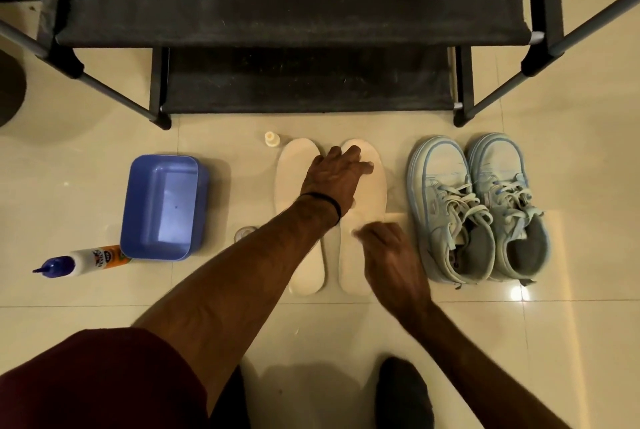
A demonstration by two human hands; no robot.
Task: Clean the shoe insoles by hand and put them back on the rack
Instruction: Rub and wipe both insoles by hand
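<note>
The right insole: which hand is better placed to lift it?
The right hand. It hovers at the heel half of the right insole, its grip not crossing anything. The left hand reaches across the left insole to the toe end.

Floor [346, 331] in front of insoles [298, 221] lying open; blue tub [162, 207] blocking left, sneakers [478, 207] crowding right, rack [294, 75] closing off behind.

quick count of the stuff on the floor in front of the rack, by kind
insoles: 2 — left insole, right insole
sneakers: 2 —
blue tub: 1
glue bottle: 1
small cream bottle: 1
small clear item, partly hidden by the arm: 1
total: 8
</note>
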